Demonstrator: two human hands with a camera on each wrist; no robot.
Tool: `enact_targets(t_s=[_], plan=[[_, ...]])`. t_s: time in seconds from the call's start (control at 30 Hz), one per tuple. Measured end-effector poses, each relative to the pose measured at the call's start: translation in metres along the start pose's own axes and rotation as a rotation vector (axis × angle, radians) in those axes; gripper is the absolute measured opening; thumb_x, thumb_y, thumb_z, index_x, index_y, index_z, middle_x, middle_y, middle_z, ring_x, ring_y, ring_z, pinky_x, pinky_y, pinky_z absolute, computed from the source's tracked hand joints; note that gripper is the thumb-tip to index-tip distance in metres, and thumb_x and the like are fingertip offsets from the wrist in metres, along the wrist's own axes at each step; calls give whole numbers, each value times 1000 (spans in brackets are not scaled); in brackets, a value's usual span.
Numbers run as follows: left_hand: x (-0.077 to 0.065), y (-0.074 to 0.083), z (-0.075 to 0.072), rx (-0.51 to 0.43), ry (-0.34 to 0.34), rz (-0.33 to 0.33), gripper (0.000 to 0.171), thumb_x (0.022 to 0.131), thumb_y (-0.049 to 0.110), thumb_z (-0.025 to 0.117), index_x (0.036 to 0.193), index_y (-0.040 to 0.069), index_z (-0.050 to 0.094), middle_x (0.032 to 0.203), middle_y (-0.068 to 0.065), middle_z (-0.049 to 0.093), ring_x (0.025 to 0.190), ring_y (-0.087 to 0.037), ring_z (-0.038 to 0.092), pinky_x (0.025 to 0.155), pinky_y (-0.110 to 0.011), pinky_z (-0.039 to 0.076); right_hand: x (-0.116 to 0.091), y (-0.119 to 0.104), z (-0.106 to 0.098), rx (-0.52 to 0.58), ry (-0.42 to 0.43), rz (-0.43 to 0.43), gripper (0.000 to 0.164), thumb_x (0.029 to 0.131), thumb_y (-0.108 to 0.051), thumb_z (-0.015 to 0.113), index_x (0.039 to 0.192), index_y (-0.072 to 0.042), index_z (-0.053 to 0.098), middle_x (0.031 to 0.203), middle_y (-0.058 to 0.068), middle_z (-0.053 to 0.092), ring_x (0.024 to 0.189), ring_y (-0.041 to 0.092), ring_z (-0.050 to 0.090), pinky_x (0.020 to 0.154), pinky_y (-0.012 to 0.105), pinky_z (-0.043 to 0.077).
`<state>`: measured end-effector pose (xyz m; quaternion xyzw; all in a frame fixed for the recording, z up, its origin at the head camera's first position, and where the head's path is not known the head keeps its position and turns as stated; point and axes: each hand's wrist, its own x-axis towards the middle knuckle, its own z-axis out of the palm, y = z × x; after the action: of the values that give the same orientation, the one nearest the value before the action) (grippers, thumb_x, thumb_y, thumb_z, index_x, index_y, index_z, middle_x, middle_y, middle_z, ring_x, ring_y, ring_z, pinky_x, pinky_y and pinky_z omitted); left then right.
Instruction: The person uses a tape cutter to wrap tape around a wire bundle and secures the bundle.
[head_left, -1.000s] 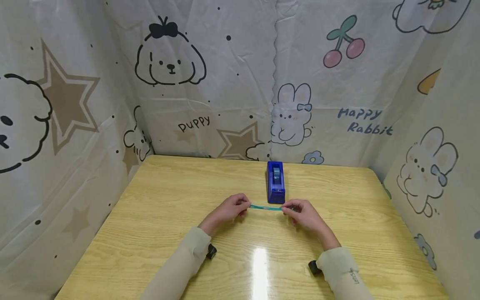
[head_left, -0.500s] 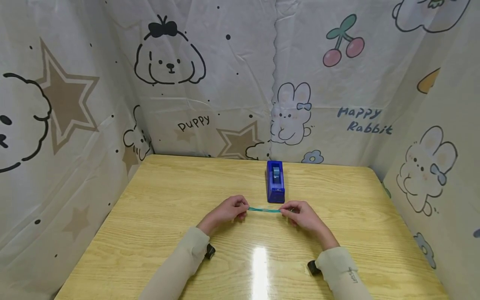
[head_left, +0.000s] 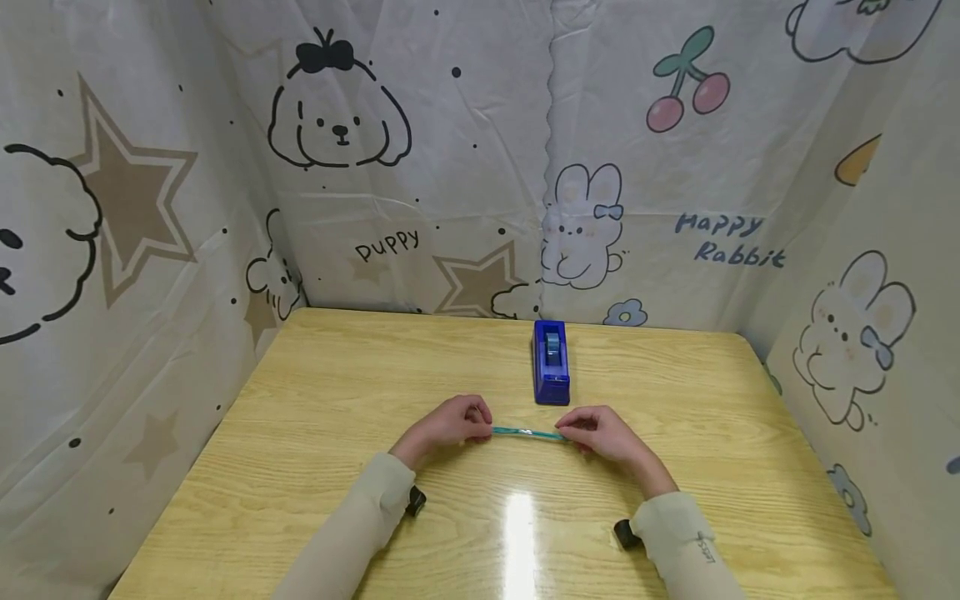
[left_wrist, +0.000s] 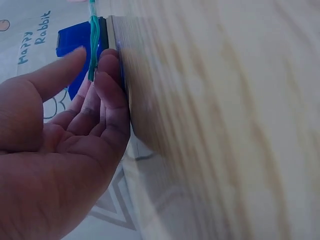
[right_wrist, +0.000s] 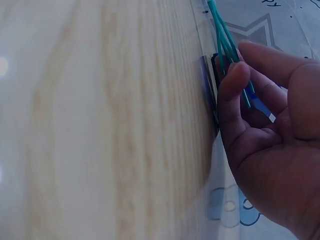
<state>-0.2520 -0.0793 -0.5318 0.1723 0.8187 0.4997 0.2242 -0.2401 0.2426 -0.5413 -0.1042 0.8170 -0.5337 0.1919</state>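
In the head view a bundle of thin teal strands (head_left: 517, 432), like wires or cords, stretches between the two hands, with a clear shiny patch near its middle. My left hand (head_left: 452, 421) is at its left end. In the left wrist view the strand ends lie by the curled fingertips (left_wrist: 106, 82), and the thumb stands a little off them. At the other end, my right hand (head_left: 603, 432) holds the bundle between thumb and finger. Its strands (right_wrist: 225, 37) fan apart there, and the loose ends pass behind the fingers. A blue tape dispenser (head_left: 551, 364) stands just beyond the hands.
The wooden table (head_left: 360, 358) carries a bright light reflection near the front. Patterned cloth (head_left: 465, 125) hangs behind it and along both sides. A black wrist camera (head_left: 626, 534) sits at the right cuff, and another (head_left: 416, 501) at the left.
Both hands have come slightly nearer the person with the teal bundle between them. The bundle's right end now tilts lower, and its shiny patch shows more clearly. The tape dispenser has stayed put.
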Motion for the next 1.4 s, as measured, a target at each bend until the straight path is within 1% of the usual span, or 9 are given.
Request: enact_targets(t_s=[0.13, 0.23, 0.33, 0.43, 0.5, 0.77, 1.03, 1.2, 1.4], plan=[[-1, 2, -1, 41, -7, 0, 17, 95, 8, 75, 107, 3, 65, 88, -7, 66, 70, -15, 57, 61, -27, 48, 0, 1, 0, 3, -27, -6, 25, 97, -13, 73, 117, 3, 73, 99, 13, 72, 73, 16, 61, 60, 27, 53], [-1, 2, -1, 64, -10, 0, 25, 88, 5, 81, 107, 4, 65, 90, -6, 64, 75, -14, 56, 65, -27, 48, 0, 1, 0, -9, -41, -17, 28, 94, -9, 76, 119, 4, 71, 101, 14, 71, 75, 16, 62, 61, 27, 54], [-1, 3, -3, 89, -13, 10, 30, 83, 3, 85, 106, 4, 66, 93, -6, 65, 81, -14, 57, 73, -27, 49, 0, 0, 0, -28, -49, -29, 32, 91, -6, 79, 120, 4, 71, 103, 15, 71, 78, 17, 61, 62, 27, 54], [-1, 2, -4, 107, -21, 26, 33, 81, 0, 87, 106, 4, 66, 96, -8, 66, 83, -15, 58, 77, -27, 50, 0, -1, -1, -53, -40, -29, 34, 87, -5, 82, 119, 2, 72, 105, 17, 71, 81, 17, 60, 64, 26, 54], [-1, 2, -4, 120, -26, 39, 34, 80, -2, 87, 107, 4, 66, 97, -9, 65, 83, -15, 59, 78, -28, 51, 1, -1, -1, -73, -38, -38, 35, 85, -5, 83, 118, 1, 73, 106, 17, 71, 82, 17, 60, 64, 25, 53], [-5, 3, -4, 172, -23, 52, 36, 79, -5, 86, 108, 5, 66, 99, -10, 63, 81, -15, 58, 75, -27, 51, 4, 2, -1, -116, -52, -67, 37, 84, -1, 83, 119, 1, 73, 105, 16, 72, 86, 19, 61, 65, 25, 54], [-5, 4, -4, 206, -32, 67, 28, 83, -5, 83, 105, 6, 68, 99, -9, 65, 82, -15, 58, 76, -28, 51, 5, 2, -1, -146, -62, -103, 36, 83, 2, 82, 118, 2, 73, 105, 15, 75, 89, 20, 64, 68, 24, 52], [-5, 3, -5, 234, -27, 78, 24, 84, -4, 82, 102, 8, 69, 97, -5, 65, 81, -15, 58, 75, -28, 51, 5, 1, -1, -166, -71, -121, 35, 83, 2, 82, 117, 2, 73, 103, 15, 76, 84, 17, 61, 68, 23, 50], [-5, 2, -4, 245, -30, 86, 22, 86, -5, 80, 101, 7, 69, 94, -4, 65, 80, -15, 58, 73, -27, 50, 5, 2, -1, -178, -88, -137, 33, 84, 1, 82, 115, 2, 74, 102, 14, 77, 80, 12, 59, 70, 21, 48]])
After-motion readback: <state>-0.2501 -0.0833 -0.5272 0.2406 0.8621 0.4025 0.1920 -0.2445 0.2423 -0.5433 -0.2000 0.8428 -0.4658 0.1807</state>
